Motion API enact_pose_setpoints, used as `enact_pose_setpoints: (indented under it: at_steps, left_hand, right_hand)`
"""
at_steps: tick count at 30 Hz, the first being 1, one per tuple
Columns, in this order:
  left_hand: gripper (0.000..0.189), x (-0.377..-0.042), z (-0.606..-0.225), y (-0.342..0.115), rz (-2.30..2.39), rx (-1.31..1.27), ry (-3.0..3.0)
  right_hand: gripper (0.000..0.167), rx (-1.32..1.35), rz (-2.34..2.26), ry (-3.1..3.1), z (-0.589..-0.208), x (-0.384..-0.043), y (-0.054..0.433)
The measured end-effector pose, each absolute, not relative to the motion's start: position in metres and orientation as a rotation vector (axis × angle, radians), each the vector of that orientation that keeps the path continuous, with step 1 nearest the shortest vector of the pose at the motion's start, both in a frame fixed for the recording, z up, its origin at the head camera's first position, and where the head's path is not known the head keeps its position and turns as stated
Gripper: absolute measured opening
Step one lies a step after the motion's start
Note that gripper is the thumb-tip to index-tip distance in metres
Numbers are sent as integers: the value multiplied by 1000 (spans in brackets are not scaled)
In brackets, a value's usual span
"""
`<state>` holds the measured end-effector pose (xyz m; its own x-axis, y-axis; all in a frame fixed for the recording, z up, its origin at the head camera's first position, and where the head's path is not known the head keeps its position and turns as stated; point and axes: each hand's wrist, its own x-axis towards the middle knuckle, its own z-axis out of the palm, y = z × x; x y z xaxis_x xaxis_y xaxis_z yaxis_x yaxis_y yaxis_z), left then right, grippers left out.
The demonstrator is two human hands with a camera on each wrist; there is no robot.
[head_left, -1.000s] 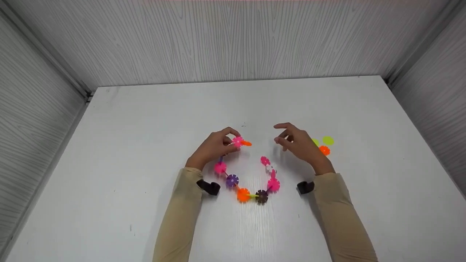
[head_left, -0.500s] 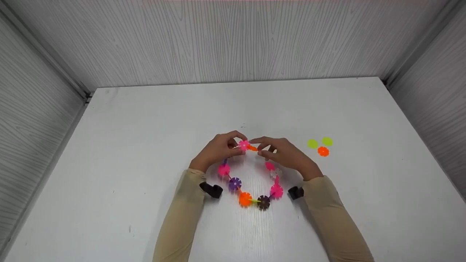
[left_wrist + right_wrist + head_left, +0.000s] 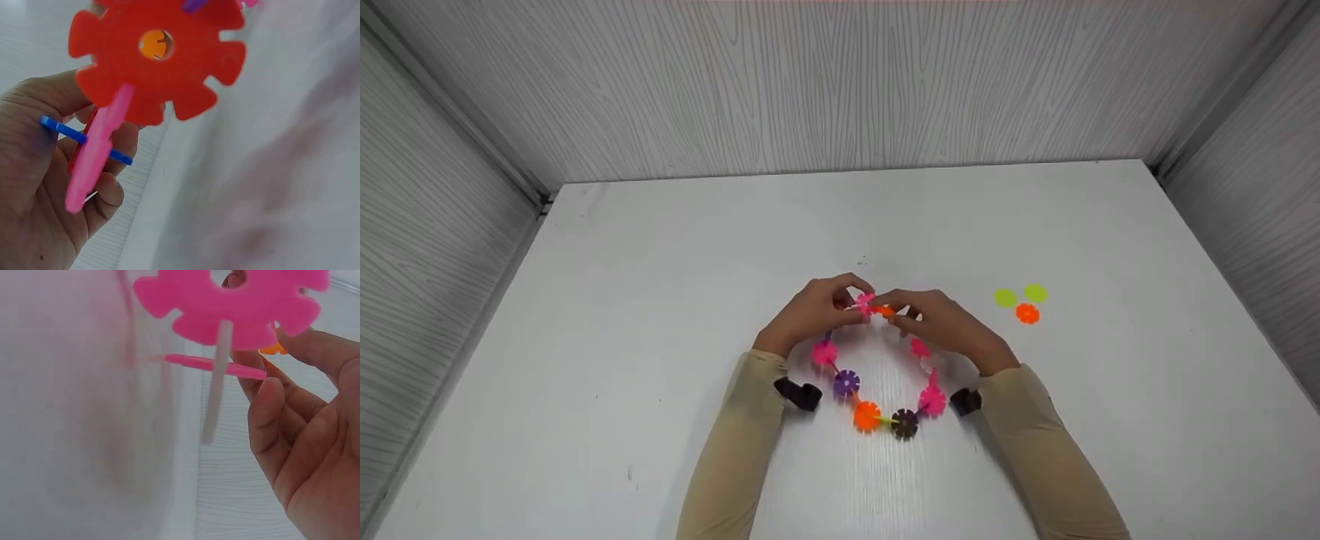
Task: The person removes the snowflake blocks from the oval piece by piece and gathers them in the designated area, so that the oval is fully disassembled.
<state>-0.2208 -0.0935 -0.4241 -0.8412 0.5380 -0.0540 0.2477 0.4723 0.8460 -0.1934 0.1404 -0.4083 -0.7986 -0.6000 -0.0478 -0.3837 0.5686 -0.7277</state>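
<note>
Notched plastic snowflake discs, linked by their slots, form a curved chain on the white table. My left hand (image 3: 823, 309) pinches a pink disc (image 3: 865, 303) at the chain's left end. Joined to it is an orange disc (image 3: 884, 311), which my right hand (image 3: 941, 324) pinches between thumb and finger. Below the right hand lies the chain's other end, a pink disc (image 3: 919, 347). In the left wrist view a red disc (image 3: 191, 79), a pink disc (image 3: 90, 169) and a blue disc (image 3: 67, 131) hang by the left hand. A whitish disc (image 3: 215, 399) shows edge-on in the right wrist view.
Two yellow-green discs (image 3: 1005, 298) and a loose orange disc (image 3: 1027, 313) lie to the right of the right hand. Purple (image 3: 846, 383) and dark brown (image 3: 904, 424) discs belong to the chain's near curve. A panelled wall (image 3: 840, 90) stands behind the table.
My right hand has moved left from beside the loose discs and now holds the orange disc. The left hand has shifted slightly right and nearer, and the chain moved with it.
</note>
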Motion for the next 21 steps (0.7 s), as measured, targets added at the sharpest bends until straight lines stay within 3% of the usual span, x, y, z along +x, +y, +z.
enact_pose_setpoints:
  at_steps: [21]
  left_hand:
    - [30,-221,-426,-93,1328,773,2351]
  right_hand:
    - [25,-824,-1093,2470,-407,-193,136]
